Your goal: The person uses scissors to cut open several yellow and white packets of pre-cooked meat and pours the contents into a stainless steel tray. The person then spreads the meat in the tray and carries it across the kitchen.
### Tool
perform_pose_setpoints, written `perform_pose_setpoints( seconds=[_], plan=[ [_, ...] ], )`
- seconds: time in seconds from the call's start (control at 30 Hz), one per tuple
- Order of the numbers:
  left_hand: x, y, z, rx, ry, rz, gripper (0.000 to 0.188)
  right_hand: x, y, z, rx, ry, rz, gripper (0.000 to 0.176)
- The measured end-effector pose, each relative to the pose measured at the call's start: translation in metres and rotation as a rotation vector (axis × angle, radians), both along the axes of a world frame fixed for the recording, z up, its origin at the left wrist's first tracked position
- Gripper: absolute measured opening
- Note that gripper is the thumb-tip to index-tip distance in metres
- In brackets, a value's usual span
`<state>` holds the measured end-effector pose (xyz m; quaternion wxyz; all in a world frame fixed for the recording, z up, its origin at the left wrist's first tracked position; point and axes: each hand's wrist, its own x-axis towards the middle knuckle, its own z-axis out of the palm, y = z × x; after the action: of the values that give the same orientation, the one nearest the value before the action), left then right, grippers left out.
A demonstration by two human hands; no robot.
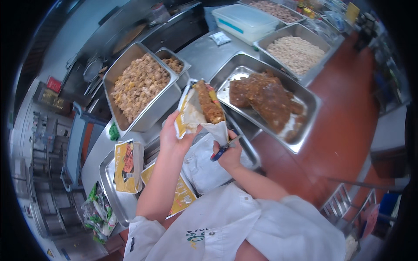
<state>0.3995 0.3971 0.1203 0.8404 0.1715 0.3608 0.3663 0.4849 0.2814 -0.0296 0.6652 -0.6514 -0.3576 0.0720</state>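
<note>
An opened yellow and white food packet is held up in front of me, with a brown frozen block of food showing inside. My left hand grips the packet's left side. At its lower right corner, my right hand holds scissors with dark blue and red handles and also touches the packet. Beyond it, a steel tray bears large brown saucy blocks. Below my hands lies a whitish plastic-wrapped slab in another tray.
Deep steel pans with diced food stand at the left; one with pale pieces is at the back right, near a lidded plastic box. A printed packet lies on a left tray. Green-and-clear plastic wrappers lie beside it.
</note>
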Motion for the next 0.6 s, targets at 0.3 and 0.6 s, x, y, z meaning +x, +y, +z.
perform_pose_setpoints(
  seconds=[0.3,0.6],
  plan=[
    [-0.003,0.023,-0.173,0.107,0.631,0.005,0.059,0.030,-0.002,0.013,-0.107,-0.013,-0.063,0.039],
    [0.036,0.042,-0.247,0.164,0.532,-0.316,0.076,0.041,-0.010,0.004,-0.098,0.099,-0.012,0.039]
  ],
)
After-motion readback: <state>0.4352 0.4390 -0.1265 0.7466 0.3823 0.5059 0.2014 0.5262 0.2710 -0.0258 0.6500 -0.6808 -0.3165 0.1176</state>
